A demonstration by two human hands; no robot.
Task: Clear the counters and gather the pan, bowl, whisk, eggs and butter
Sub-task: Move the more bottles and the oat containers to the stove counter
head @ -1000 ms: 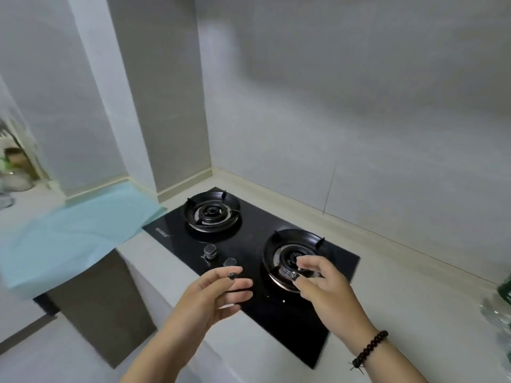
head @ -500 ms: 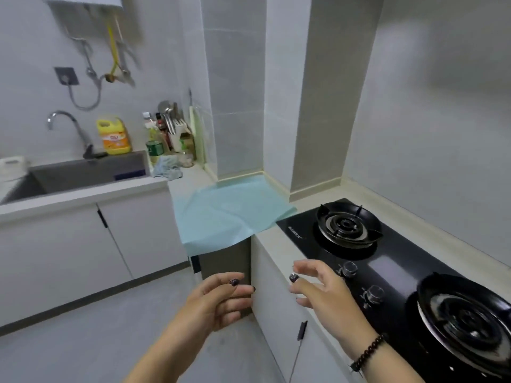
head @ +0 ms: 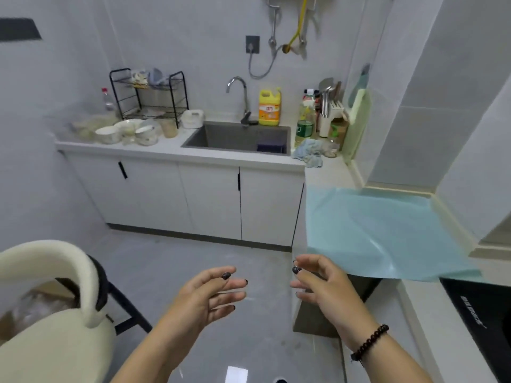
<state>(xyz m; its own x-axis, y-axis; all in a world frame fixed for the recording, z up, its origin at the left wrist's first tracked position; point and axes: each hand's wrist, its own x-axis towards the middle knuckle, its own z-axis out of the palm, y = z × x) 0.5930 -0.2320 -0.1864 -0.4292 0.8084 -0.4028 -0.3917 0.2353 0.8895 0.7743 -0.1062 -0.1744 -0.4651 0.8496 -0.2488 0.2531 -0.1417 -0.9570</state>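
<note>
A: Where are the hands sitting?

B: The left hand (head: 210,293) and right hand (head: 322,286) are hovering apart over the grey floor, fingers loosely spread, gripping nothing.

A: And the bowls?

B: The white patterned ceramic bowls (head: 125,131) are resting well beyond both hands, on the white far counter (head: 166,150), left of the grey sink (head: 237,138). They are looking blurred and crowded together. A pale blue sheet (head: 381,230) is lying just beyond the right hand.

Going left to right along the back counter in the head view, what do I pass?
Clear bottle → black wire rack → white bowls → faucet → yellow detergent jug → knife block → blue rag.
</note>
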